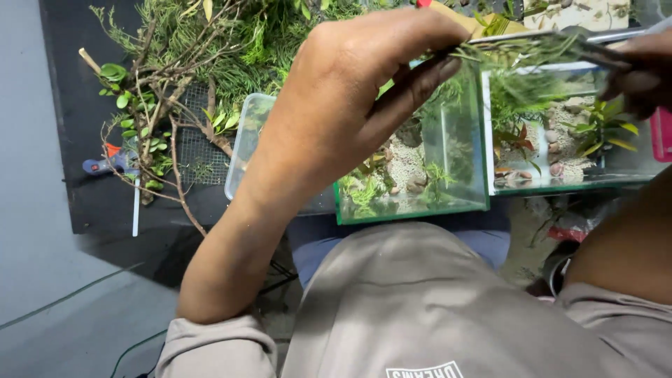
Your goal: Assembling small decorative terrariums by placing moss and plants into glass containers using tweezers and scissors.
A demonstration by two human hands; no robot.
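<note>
Head view: a grey sweatshirt (420, 301) fills the bottom of the frame, with the person's forearms rising from it on both sides. Across the upper left lies a big heap of green leafy cuttings and bare brown branches (189, 63) on a dark mat (91, 203), partly over a square of wire mesh (199, 150). In the middle stands a small clear glass tank with a green-edged base (413, 168), holding white gravel, stones and small green plants; just beside it to the right is a second glass tank (560, 147) with pebbles and a red-leaved plant. A clear plastic tub (245, 140) sits behind the left forearm. The left hand (343, 91) is raised at upper centre, its fingers (413, 84) pinched together on a thin feathery green sprig (518, 49) that stretches toward the upper right. The right hand (640, 70), at the right edge, has its fingers closed on long metal tweezers (560, 36) lying along the sprig. A small blue and orange hand tool (108, 162) lies at the left.
</note>
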